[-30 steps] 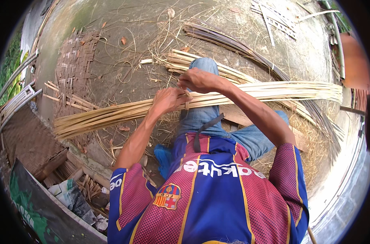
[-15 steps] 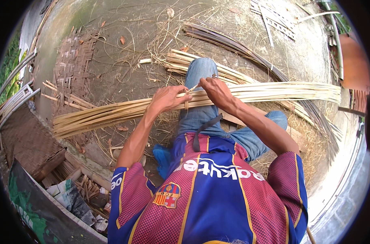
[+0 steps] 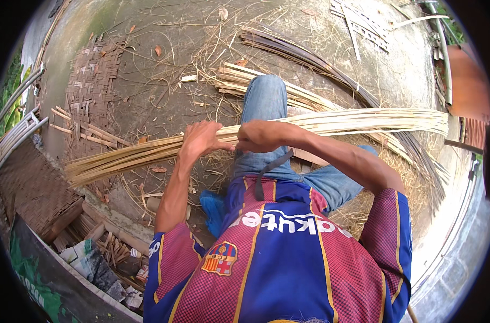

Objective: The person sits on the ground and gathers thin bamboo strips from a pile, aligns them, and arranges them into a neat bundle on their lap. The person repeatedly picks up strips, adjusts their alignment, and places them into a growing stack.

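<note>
A long bundle of pale split-bamboo strips [image 3: 358, 121] lies crosswise over my raised, jeans-clad knee. My left hand [image 3: 202, 138] wraps over the bundle left of the knee, its thumb pointing toward the right hand. Close beside it, at the knee, my right hand [image 3: 260, 134] is curled into a fist against the strips. The back of that hand hides its fingertips and whatever they hold. The thin tie around the bundle is covered by the hands.
A second bamboo bundle [image 3: 239, 81] lies beyond the knee, with a dark strip bundle [image 3: 309, 62] farther off. A woven mat [image 3: 94, 72] is at the left. Loose fibres litter the ground. A crate with scraps [image 3: 113, 247] stands at the lower left.
Both hands have shifted left and a little down along the bundle. The right hand, pinching a thin tie strip before, is now a fist. The left hand now lies over the bamboo strips.
</note>
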Tool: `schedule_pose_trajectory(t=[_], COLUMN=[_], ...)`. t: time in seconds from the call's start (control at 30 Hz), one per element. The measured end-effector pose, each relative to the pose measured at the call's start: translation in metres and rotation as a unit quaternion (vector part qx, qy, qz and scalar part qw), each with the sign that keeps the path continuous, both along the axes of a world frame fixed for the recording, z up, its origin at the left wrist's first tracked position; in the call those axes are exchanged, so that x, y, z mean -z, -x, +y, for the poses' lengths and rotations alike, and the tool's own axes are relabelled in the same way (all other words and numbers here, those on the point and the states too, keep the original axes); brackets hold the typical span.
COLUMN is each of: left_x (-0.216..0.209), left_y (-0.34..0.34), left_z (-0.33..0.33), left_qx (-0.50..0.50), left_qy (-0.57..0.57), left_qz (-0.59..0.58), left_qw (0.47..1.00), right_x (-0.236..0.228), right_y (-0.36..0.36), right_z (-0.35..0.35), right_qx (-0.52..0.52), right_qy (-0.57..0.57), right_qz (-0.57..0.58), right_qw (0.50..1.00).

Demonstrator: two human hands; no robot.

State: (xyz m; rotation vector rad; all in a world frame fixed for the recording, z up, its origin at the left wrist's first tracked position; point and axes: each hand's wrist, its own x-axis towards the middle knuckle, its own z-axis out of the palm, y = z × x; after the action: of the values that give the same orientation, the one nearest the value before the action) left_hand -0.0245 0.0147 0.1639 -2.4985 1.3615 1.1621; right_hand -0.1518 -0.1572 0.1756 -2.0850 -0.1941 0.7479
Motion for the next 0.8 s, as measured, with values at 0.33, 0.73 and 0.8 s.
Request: schedule_pose_trajectory(t=[0.33,0.73,0.8], left_x=[0.001,0.006,0.005], left_y=[0.01,-0.003,-0.006], left_z=[0.011,0.012,0.008], left_qx=[-0.035,-0.035,-0.032], left_qy=[0.065,0.088,0.077], left_qz=[-0.043,0.011,0.022], left_qw=[0.996,0.995,0.996], right_x=[0.074,0.07,0.065], right_y=[-0.062,0.064,0.072], right_z=[-0.036,0.001,0.028], right_qx=[0.117,0.372,0.43], right_qy=[-0.028,0.214,0.224], right_qz=[0.096,-0.222,-0.208], right_qw=[0.988,0.876,0.849])
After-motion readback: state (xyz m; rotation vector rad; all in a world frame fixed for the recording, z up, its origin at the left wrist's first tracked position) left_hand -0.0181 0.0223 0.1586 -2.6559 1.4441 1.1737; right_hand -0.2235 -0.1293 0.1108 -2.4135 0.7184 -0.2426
